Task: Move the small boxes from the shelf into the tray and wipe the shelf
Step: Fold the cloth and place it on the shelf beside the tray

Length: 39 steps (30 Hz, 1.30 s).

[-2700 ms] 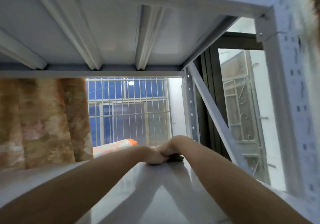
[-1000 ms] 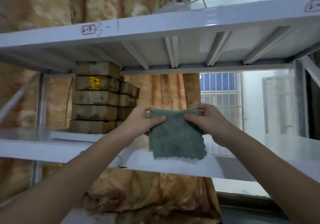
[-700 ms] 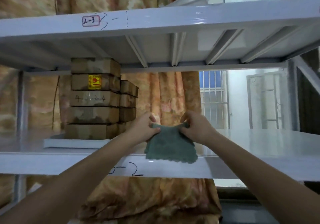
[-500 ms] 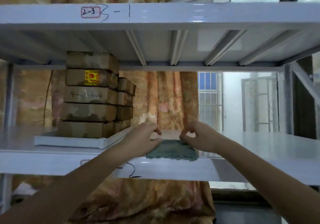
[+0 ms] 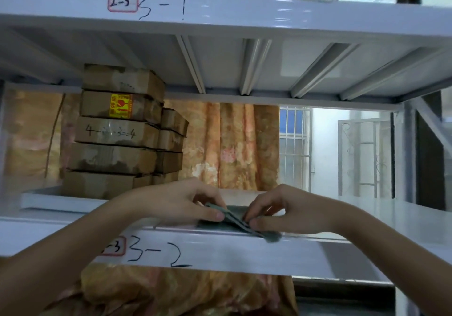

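A green cloth (image 5: 233, 220) lies folded at the front edge of the white metal shelf (image 5: 244, 254) marked "3-2". My left hand (image 5: 181, 203) and my right hand (image 5: 281, 210) both pinch the cloth, fingertips nearly meeting over its fold. To the left, a stack of brown cardboard boxes (image 5: 117, 132) stands in a shallow white tray (image 5: 56, 202) on the same shelf, with a shorter stack behind it.
The upper shelf (image 5: 244, 14), marked "3-1", hangs low overhead with ribs underneath. A floral curtain (image 5: 239, 149) hangs behind the rack. A barred window (image 5: 294, 149) and a shelf upright (image 5: 411, 159) are at the right.
The cloth went from hanging spread between my hands to lying on the shelf's front edge. My hands came down and closer together, folding it. The view also dropped lower.
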Available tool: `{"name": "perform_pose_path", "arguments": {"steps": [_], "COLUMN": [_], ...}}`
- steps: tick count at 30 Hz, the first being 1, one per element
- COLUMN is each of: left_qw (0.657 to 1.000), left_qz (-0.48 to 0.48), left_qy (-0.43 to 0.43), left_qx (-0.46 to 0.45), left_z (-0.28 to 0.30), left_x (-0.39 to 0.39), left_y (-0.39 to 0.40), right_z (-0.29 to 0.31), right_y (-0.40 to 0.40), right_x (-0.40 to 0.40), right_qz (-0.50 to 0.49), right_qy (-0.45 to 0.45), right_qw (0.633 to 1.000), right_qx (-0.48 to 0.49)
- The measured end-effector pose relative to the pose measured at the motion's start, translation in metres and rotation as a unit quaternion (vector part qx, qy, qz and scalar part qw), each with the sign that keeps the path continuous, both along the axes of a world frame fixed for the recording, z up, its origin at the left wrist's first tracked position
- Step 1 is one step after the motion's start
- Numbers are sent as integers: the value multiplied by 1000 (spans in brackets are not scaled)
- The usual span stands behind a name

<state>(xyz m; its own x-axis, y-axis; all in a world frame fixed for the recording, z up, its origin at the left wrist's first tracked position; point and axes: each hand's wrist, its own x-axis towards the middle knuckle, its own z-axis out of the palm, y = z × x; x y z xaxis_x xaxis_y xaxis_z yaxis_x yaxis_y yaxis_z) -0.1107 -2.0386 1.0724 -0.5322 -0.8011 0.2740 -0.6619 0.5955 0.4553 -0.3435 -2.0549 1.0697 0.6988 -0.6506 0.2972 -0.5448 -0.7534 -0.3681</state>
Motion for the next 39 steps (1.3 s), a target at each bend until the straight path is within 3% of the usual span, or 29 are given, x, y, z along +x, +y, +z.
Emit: {"name": "perform_pose_path", "arguments": {"steps": [4,11,16,20,25,31,34,37,39], "left_qw": [1000,996,999,997,986,972,961,924,931], "left_qz": [-11,-20,18,68,144,233,254,259,206], "left_qy": [-11,1,17,27,57,-28,-107,-274,-296], "left_qx": [23,81,36,-31,-62,26,18,-57,-60], "left_z": [3,9,14,25,54,36,22,22,26], "left_x": [5,12,2,-8,-21,-27,-29,-31,-29], "left_y": [-3,-10,-27,-47,-102,-164,-168,-144,-114], "right_z": [-5,2,10,19,54,36,20,21,30], "right_y": [-2,-2,-4,-20,-71,-139,-157,-159,-145], "right_x": [0,0,3,11,25,42,45,39,31], "right_qz": [-16,3,1,-59,-202,-271,-297,-321,-287], "right_qy": [42,4,22,-2,-58,-5,50,180,196], "right_qw": [999,1000,1000,998,977,961,951,929,932], "right_qx": [-25,-15,-2,-34,17,61,67,-27,-104]}}
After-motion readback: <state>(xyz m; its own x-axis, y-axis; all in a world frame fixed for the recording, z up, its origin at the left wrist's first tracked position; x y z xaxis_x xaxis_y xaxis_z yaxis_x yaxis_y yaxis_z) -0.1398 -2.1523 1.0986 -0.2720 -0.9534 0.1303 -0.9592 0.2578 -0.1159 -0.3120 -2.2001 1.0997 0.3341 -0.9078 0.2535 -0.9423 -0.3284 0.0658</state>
